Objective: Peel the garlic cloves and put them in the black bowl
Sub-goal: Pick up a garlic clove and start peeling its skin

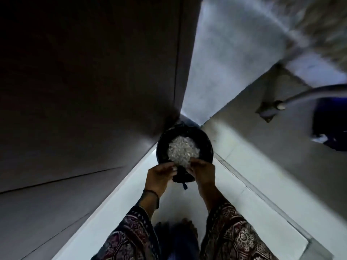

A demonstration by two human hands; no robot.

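The bowl (161,147) sits at the centre of the frame, held up in the air over the floor (231,166). It is black and round, and a heap (183,152) of pale, lumpy garlic fills its middle. Blur hides whether these are cloves or skins.

Both hands grip the near rim. The left hand (161,175) grasps it from the lower left with its thumb laid over the edge. The right hand (203,173) does the same from the lower right, its fingertips reaching the near side of the heap. Between the hands, just under the rim, hangs a dark lump (183,178) with a small blue tag; what it is cannot be told.

A thin band (150,193) circles the left wrist. Patterned sleeves (234,239) cover both forearms toward the bottom of the frame, and blurred feet (176,228) show between them.

The floor is white tile running from the bottom edge up to the centre. A dark wall (84,81) fills the left and upper left. At the right a grey curved tube (309,93) arches over a blue thing (330,124).
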